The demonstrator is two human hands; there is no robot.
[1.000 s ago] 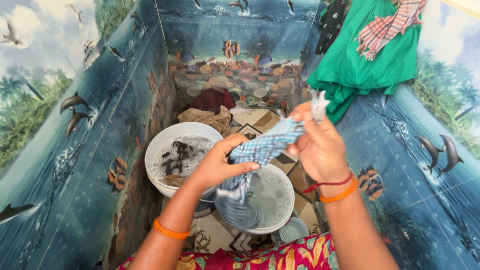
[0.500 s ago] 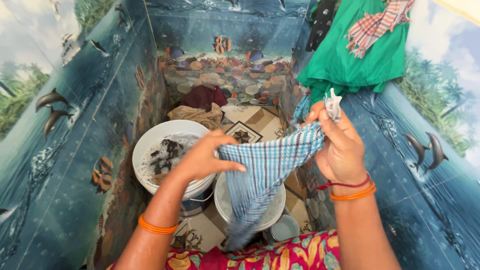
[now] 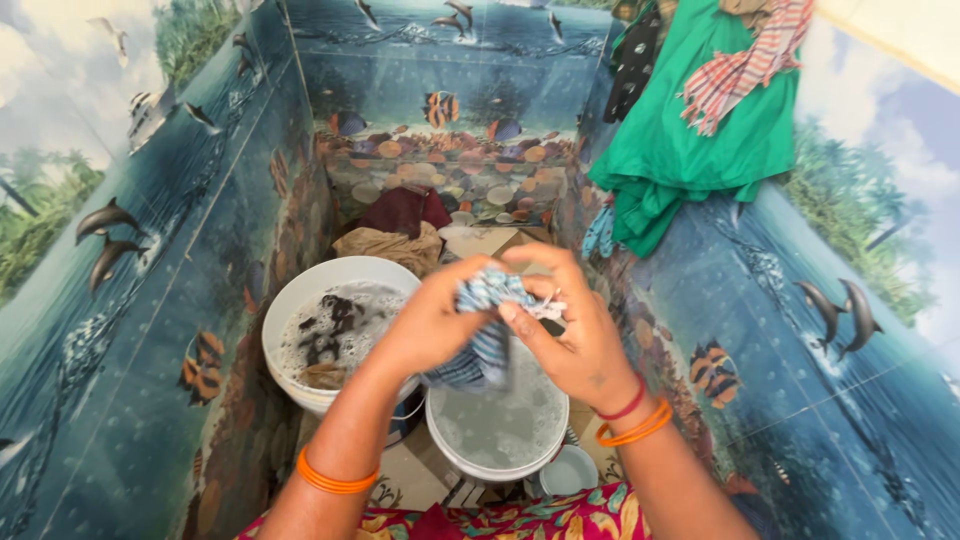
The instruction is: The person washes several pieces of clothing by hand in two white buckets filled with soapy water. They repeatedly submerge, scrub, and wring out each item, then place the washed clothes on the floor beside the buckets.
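My left hand (image 3: 430, 325) and my right hand (image 3: 570, 335) meet over the buckets, both gripping a wet blue checked cloth (image 3: 485, 335) bunched tightly between them. A small white tag sticks out at my right fingertips. Under the cloth stands a white bucket of cloudy soapy water (image 3: 497, 425). To its left a larger white bucket (image 3: 330, 330) holds foamy water and dark soaking clothes. Orange bangles ring both wrists, with a red thread on the right one.
Tiled walls with fish and dolphin pictures close in on three sides. A green garment (image 3: 700, 140) and a striped towel (image 3: 745, 65) hang at upper right. Brown and maroon clothes (image 3: 400, 230) lie piled on the floor behind the buckets. A small cup (image 3: 567, 470) sits by the near bucket.
The cloth was stretched wide between my hands and hanging down; now my hands have come together and the cloth is bunched into a tight wad over the near bucket.
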